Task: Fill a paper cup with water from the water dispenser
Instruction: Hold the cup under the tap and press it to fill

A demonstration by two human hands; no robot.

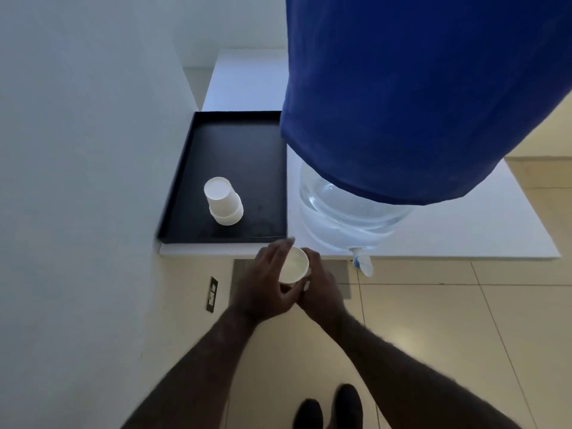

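Note:
A white paper cup [294,264] is upright, mouth up, just in front of the counter's front edge. My left hand [267,286] wraps its left side and my right hand [320,289] grips its right side and bottom. The cup looks empty. The water dispenser is a clear bottle [340,212] under a blue cloth cover [418,97]. Its white and blue tap [361,263] sticks out over the counter edge, to the right of the cup and apart from it.
A black tray [247,150] on the white counter [464,233] holds a stack of upturned paper cups [223,201]. A white wall stands close on the left, with a dark socket plate [212,294] low down. Tiled floor and my shoes [328,408] lie below.

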